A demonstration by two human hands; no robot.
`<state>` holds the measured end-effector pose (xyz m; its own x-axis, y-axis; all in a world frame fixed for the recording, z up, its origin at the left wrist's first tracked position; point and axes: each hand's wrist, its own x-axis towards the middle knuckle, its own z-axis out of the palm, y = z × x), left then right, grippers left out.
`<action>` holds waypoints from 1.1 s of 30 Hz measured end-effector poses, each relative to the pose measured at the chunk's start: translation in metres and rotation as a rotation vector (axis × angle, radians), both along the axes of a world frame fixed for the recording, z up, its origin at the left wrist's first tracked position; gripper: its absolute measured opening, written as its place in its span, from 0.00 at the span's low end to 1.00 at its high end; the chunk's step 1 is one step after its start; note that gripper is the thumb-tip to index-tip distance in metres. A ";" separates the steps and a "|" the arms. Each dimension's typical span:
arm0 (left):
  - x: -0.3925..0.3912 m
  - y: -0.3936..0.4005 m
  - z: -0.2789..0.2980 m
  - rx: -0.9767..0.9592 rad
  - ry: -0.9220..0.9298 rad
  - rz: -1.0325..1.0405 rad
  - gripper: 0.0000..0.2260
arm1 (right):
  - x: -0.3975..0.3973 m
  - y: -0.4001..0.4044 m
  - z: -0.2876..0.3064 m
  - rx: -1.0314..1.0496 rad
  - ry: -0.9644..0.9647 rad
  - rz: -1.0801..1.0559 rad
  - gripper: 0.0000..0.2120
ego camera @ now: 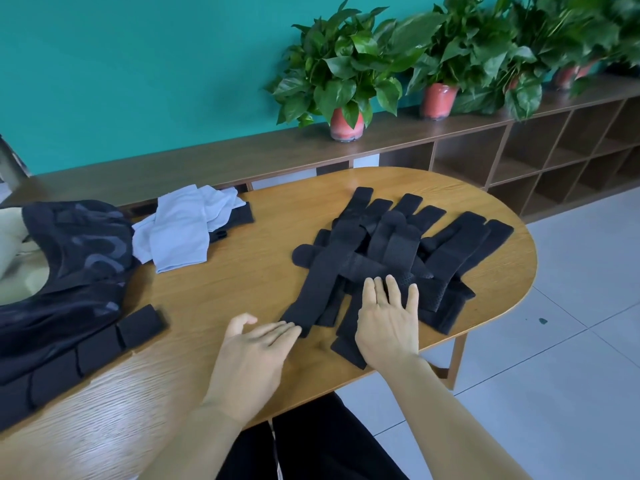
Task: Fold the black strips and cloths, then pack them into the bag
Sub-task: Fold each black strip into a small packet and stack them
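Observation:
A heap of several black strips (391, 251) lies crisscrossed on the right half of the wooden table (242, 271). My right hand (389, 323) lies flat on the near edge of the heap, fingers straight. My left hand (252, 355) is open, its fingertips touching the near end of one long strip (318, 285). A black mesh bag (72, 258) sits at the table's left, with a row of folded black strips (79, 355) in front of it. Pale blue cloths (187, 226) lie crumpled at the back, partly covering a black cloth (242, 213).
A low brown shelf unit (519, 161) runs along the teal wall behind the table, with potted plants (346, 74) on top. Grey tiled floor (554, 341) is to the right. My dark-clad legs (311, 445) show under the table's near edge.

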<state>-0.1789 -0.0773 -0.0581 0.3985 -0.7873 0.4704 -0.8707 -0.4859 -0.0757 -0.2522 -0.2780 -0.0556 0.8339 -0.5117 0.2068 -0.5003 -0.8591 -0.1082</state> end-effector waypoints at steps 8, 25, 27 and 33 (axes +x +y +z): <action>-0.033 0.054 -0.018 -0.032 0.033 0.139 0.17 | 0.001 0.003 0.004 -0.025 0.086 -0.017 0.26; 0.008 0.014 0.025 0.109 0.394 0.095 0.23 | 0.045 0.009 0.037 -0.230 0.043 0.239 0.24; 0.010 0.008 0.021 0.288 0.402 0.056 0.27 | 0.062 0.010 0.039 -0.230 0.184 0.319 0.26; 0.011 0.036 -0.010 0.349 0.309 0.129 0.26 | 0.077 -0.001 0.017 -0.104 0.480 0.279 0.26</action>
